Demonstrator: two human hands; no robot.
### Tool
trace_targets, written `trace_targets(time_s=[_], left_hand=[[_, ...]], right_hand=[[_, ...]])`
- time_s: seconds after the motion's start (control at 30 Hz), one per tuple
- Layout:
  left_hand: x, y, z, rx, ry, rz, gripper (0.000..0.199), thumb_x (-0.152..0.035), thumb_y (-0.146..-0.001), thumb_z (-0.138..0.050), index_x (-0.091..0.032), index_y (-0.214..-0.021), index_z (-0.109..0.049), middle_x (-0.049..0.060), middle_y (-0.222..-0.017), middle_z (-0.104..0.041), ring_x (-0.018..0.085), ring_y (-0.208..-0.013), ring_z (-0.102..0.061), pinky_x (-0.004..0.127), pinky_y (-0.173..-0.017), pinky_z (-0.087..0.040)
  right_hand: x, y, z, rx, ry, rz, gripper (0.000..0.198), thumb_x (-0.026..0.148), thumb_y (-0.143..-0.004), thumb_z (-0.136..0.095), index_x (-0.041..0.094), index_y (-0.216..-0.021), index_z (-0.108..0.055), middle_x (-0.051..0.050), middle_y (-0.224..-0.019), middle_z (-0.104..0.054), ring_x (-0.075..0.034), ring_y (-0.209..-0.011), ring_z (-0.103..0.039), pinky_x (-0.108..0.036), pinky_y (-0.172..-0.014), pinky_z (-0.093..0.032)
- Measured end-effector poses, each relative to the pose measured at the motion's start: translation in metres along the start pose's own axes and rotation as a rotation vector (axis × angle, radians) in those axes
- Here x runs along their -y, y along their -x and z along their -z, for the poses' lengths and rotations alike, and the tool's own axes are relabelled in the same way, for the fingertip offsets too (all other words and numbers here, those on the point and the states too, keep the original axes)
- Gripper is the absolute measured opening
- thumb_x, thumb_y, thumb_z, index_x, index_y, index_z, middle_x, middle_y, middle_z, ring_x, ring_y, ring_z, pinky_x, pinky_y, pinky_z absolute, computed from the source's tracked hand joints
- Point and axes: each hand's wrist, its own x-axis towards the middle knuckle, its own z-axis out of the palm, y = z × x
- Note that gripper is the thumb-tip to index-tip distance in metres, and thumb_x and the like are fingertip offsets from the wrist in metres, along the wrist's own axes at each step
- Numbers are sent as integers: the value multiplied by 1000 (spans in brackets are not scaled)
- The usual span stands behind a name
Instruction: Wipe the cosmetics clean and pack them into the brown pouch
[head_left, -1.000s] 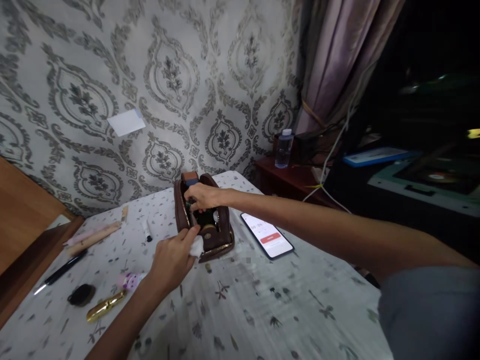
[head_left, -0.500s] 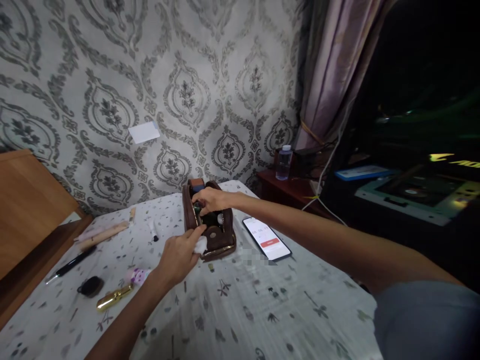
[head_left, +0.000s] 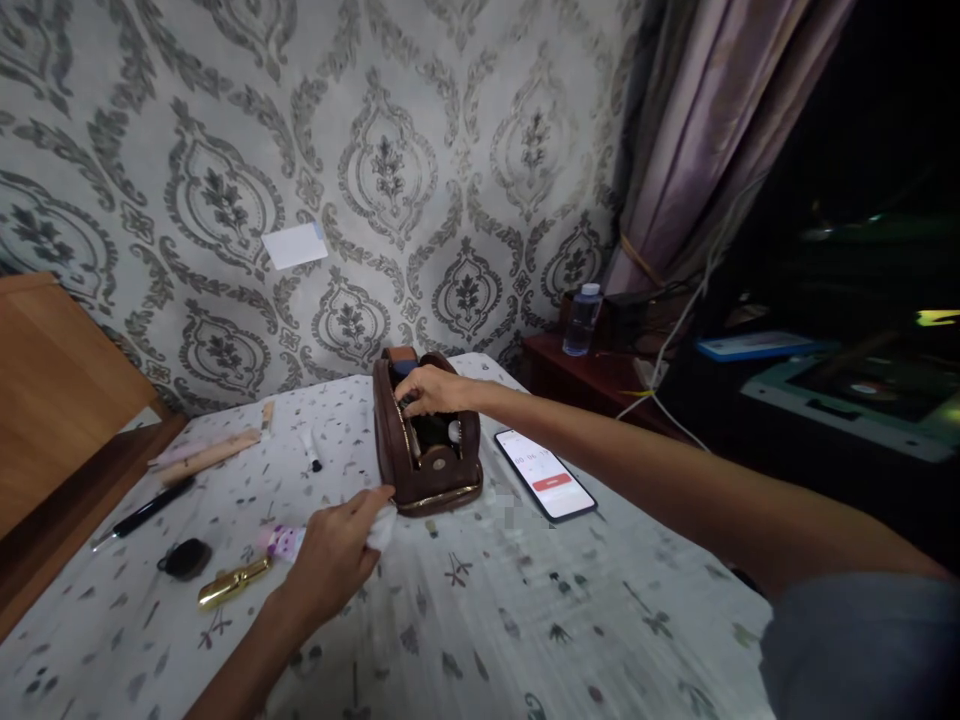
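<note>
A brown bag stands unzipped on the patterned sheet, its dark interior showing several small items. My right hand reaches into its far left part, fingers bent together by the zip edge; what they hold, if anything, is hidden. By the bag's near left corner is my left hand, closed around a crumpled white piece that looks like tissue, with its forefinger at the bag's corner. A purple-and-white tube lies just left of that hand, partly behind the wrist.
Left on the sheet lie a gold tube, a round black case, a black-handled tool, a small brush and a beige strip. A lit phone is right of the bag. A bottle stands behind.
My left hand has drawn back from the bag's front opening toward the near left, with the white piece moving along. My right hand stays inside the bag. The whole view has shifted slightly.
</note>
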Motion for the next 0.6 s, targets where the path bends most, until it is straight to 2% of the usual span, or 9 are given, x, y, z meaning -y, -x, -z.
trace_targets(time_s=[0.13,0.23,0.4,0.5,0.6], left_hand=[[6,8,-5,65,-42,45,70,1,-64,-47,-22,-130,-56,7,-123,-71,25,-89,-74,37,-74,-58],[11,14,-10,105,-49,57,68,0,-66,-46,-22,-129,-56,7,-125,-70,27,-92,-74,37,-74,-58],[18,22,-16,129,-35,75,65,-2,-70,-47,-21,-131,-55,9,-129,-68,31,-94,-73,43,-76,-58],[21,26,-20,144,-37,95,64,-3,-72,-48,-22,-133,-54,9,-130,-68,30,-98,-73,43,-78,-58],[22,29,-21,167,-37,116,66,-2,-71,-49,-21,-134,-53,9,-134,-65,30,-100,-72,43,-82,-57]], right_hand=[[-1,0,0,1,-5,-25,22,18,-81,-63,11,-98,-77,5,-55,-53,-11,-55,-54,-19,-57,-36],[3,1,-4,-63,21,-48,23,20,-85,-58,12,-95,-78,4,-56,-55,-11,-56,-55,-19,-59,-37],[6,4,-7,-75,152,-9,29,10,-79,-62,16,-102,-78,1,-77,-67,-12,-71,-58,-21,-67,-37],[4,8,-8,-99,176,-76,31,15,-79,-67,14,-109,-74,-3,-90,-70,-15,-80,-60,-22,-71,-39],[5,11,-12,-137,208,-184,33,24,-82,-69,13,-113,-70,-5,-92,-70,-15,-80,-60,-22,-71,-39]])
